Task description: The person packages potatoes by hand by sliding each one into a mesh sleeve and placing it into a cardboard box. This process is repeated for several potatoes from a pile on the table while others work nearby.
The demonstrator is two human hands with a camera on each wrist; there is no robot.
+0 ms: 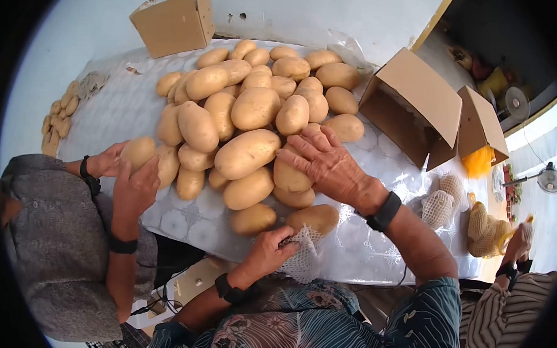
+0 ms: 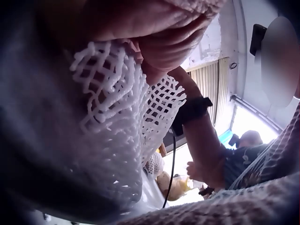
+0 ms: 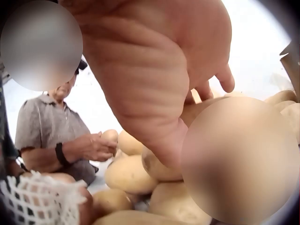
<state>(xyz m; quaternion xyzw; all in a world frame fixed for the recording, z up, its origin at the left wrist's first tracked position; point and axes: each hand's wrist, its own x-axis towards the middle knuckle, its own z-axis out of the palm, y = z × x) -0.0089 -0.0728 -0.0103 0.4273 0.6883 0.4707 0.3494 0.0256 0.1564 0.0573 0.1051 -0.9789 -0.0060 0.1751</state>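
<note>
My left hand (image 1: 270, 255) grips a white foam net sleeve (image 1: 304, 259) at the near table edge. The sleeve's mesh rim (image 2: 110, 70) hangs below the fingers in the left wrist view. A potato (image 1: 320, 217) lies directly behind the sleeve and overlaps its upper edge in the head view. My right hand (image 1: 335, 171) rests palm down with spread fingers over a potato (image 1: 291, 177) at the near right side of the pile. In the right wrist view its thumb (image 3: 171, 147) reaches down against the potatoes, while the other fingertips are partly hidden.
A large heap of potatoes (image 1: 256, 108) covers the middle of the table (image 1: 379, 244). Cardboard boxes (image 1: 411, 108) stand at the right, another box (image 1: 169, 25) at the back. Net-wrapped potatoes (image 1: 439, 208) lie right. Another person (image 1: 60, 243) holds a potato (image 1: 138, 152) at the left.
</note>
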